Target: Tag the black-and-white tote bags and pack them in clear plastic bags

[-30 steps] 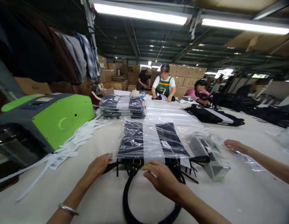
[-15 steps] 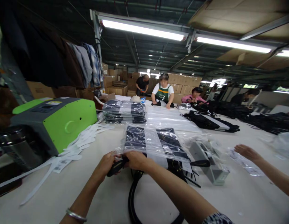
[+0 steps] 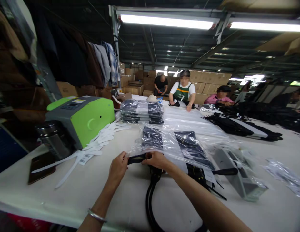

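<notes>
A dark handbag (image 3: 184, 139) lies on the table, mostly inside a clear plastic bag (image 3: 170, 128), with a white paper band (image 3: 169, 146) around it. Its black handle (image 3: 150, 196) loops out toward me, and a second black strap end (image 3: 227, 171) sticks out at the right. My left hand (image 3: 119, 167) is closed on the left end of a short black strap (image 3: 136, 159), at the plastic bag's open edge. Closed in a pinch, my right hand (image 3: 156, 160) holds the same strap farther right. Whether the fingers also hold plastic, I cannot tell.
A green and grey machine (image 3: 92, 117), a thermos (image 3: 52, 138), a phone (image 3: 41, 169) and white paper strips (image 3: 99, 138) are at left. Wrapped bags (image 3: 141, 111) stand behind; a grey device (image 3: 242, 174) and black bags (image 3: 239, 125) lie right. People work beyond.
My view has swung right to left, so things sit farther right. My hands have moved apart, and the strap now stretches between them. Another person's hand at the right has left view.
</notes>
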`<state>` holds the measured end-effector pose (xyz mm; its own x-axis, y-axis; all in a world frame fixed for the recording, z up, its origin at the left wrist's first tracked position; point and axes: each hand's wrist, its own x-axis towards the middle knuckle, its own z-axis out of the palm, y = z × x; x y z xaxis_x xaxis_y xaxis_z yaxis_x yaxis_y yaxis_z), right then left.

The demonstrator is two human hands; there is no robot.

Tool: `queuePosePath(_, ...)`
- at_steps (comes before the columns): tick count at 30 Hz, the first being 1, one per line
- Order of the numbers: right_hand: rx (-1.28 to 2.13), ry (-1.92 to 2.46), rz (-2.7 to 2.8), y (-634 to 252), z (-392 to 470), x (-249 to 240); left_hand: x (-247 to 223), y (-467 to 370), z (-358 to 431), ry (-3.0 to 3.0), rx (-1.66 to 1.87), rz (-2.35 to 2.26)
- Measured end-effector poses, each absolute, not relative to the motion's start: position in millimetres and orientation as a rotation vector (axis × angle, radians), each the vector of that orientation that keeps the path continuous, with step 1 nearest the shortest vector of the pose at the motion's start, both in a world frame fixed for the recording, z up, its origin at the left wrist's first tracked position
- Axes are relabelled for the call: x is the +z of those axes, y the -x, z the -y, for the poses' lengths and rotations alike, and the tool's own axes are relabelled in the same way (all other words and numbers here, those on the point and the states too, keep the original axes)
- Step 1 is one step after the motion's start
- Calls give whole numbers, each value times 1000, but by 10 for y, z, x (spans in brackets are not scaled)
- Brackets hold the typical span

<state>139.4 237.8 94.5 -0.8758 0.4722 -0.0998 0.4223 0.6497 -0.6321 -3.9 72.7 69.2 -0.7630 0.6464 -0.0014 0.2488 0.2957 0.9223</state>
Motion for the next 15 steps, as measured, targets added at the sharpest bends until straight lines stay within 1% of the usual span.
queuePosePath(4,1397,507,2721,-1445,-2359,988,710,-96,-803,-683,1686,-1962)
queuePosePath(7,1518,436,2548,-1491,-2374,978,693,-116,-858,-589,1798,-1835)
queuePosePath(9,1402,479,2486,-1499,-2405,963,662,-111,-843,-567,1820,-1840)
queuePosePath(13,821,526,2637,-1417,-2371,959,653,-184,-735,-664,1794,-1985)
queuePosePath(15,686,515,2727,-1339,-2252,949,701,-248,-691,-825,1692,-2167)
